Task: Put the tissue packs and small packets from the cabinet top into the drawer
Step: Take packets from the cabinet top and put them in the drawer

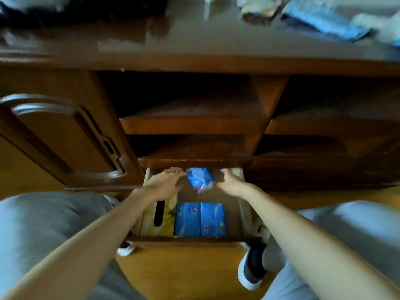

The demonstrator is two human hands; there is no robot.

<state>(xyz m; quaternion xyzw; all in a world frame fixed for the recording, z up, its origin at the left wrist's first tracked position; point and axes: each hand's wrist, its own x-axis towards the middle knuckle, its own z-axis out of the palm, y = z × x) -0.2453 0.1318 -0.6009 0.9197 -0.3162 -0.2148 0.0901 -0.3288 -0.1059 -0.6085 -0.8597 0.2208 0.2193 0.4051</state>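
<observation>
The low drawer of the wooden cabinet stands pulled out. At its back a blue tissue pack hangs tilted between both hands. My left hand holds its upper left corner with curled fingers. My right hand grips its right edge, thumb against the wrapper. At the drawer's front lie two blue tissue packs side by side, with a yellow tissue box to their left. On the glossy cabinet top, blurred, a blue pack and pale small packets lie at the far right.
An open cabinet door juts out on the left, close to my left forearm. Two bare shelves sit above the drawer. My knees in grey trousers flank the drawer, and a dark shoe rests on the wooden floor below it.
</observation>
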